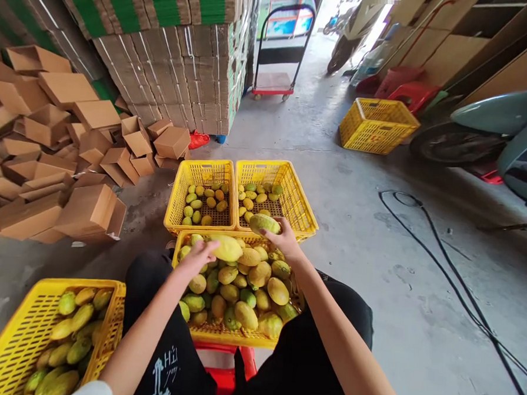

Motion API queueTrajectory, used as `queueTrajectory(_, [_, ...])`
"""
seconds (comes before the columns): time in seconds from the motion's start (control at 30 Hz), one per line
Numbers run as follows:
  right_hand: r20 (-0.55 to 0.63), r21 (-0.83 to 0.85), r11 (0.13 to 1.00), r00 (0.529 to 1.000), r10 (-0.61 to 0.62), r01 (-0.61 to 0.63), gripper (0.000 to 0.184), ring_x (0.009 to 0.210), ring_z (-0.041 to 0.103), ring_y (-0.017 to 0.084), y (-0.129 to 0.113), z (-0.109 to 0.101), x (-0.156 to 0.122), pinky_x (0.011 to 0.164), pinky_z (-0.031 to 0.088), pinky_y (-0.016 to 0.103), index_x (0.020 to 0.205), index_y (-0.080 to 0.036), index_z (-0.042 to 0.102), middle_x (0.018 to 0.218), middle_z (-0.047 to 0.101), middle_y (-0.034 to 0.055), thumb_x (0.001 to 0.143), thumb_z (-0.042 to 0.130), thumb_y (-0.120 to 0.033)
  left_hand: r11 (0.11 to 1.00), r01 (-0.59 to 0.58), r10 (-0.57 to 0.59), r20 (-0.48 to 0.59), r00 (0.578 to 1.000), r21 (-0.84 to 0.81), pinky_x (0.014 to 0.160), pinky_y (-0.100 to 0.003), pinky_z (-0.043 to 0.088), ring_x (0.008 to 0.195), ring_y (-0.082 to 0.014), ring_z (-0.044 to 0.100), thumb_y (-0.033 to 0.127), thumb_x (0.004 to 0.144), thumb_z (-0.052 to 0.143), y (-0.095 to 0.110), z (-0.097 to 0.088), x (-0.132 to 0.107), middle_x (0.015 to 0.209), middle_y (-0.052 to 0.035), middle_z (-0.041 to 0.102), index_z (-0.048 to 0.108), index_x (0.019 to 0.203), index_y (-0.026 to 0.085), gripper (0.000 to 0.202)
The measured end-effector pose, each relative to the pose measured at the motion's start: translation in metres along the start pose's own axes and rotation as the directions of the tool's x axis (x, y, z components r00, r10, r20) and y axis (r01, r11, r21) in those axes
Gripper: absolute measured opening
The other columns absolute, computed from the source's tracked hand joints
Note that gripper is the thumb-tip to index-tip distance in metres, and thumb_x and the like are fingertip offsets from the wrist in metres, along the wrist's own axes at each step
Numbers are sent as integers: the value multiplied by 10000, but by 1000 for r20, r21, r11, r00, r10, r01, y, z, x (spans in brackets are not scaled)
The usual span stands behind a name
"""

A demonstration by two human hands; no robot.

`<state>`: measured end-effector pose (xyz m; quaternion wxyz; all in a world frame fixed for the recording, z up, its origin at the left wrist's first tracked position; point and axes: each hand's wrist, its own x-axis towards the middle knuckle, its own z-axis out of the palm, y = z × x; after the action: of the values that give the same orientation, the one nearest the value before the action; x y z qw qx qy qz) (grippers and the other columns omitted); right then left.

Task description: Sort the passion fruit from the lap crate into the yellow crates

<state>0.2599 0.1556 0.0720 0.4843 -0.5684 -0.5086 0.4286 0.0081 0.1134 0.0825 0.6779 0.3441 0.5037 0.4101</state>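
Observation:
A yellow crate (238, 339) between my knees is heaped with yellow-green mangoes (245, 279). My left hand (197, 257) is closed on a large yellow mango (228, 247) at the heap's far edge. My right hand (285, 237) grips a greener mango (263, 223), lifted above the near rim of the far right crate (305, 207). Beside that crate stands the far left crate (177, 199); both hold a thin layer of smaller mangoes.
Another yellow crate (13, 332) of mangoes sits at my lower left. Folded cardboard boxes (63, 146) are piled left, flat cartons (182, 69) stacked behind. A further yellow crate (377, 125), a trolley (280, 51), scooters and a black cable (453, 278) lie right.

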Motion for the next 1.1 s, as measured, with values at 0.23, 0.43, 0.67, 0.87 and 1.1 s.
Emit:
queueTrajectory(0.23, [216,809,549,975,54,-210,394,781,629,182,-59,13,-54,694,543,317,928,-196,624,898,675,45,682,649,-503,778,-214,149,-157,976,-591,898,-497,450,1047,-285,578,458,722,607,56,-29,-35,1022,-111,650,588,967,153,391])
queueTrajectory(0.43, [474,838,192,856,206,-511,305,805,666,219,-42,35,-75,735,566,389,874,-168,619,927,698,87,748,586,-444,798,-23,-59,-115,992,-603,667,-361,533,683,-199,636,436,767,560,44,-26,-41,705,-71,640,575,735,146,292])
queueTrajectory(0.67, [526,764,202,774,353,-612,281,709,661,226,-17,50,-80,607,568,381,840,-177,600,695,676,57,770,536,-441,718,317,-398,8,917,-620,544,-344,513,614,-196,604,518,758,512,14,0,-32,638,-62,594,538,740,155,364])
queueTrajectory(0.87, [509,787,227,811,288,-574,286,813,655,265,-19,50,-71,707,556,447,891,-167,612,790,705,92,722,511,-374,757,266,-329,3,944,-596,603,-412,520,726,-257,636,419,746,498,9,-3,-28,726,-90,623,549,779,159,267])
queueTrajectory(1.1, [587,748,240,785,198,-619,305,776,664,207,-28,46,-76,727,562,399,942,-172,608,835,711,64,806,488,-417,817,126,-135,27,991,-563,546,-329,506,685,-218,633,355,770,494,13,3,-27,839,-99,650,596,929,139,287])
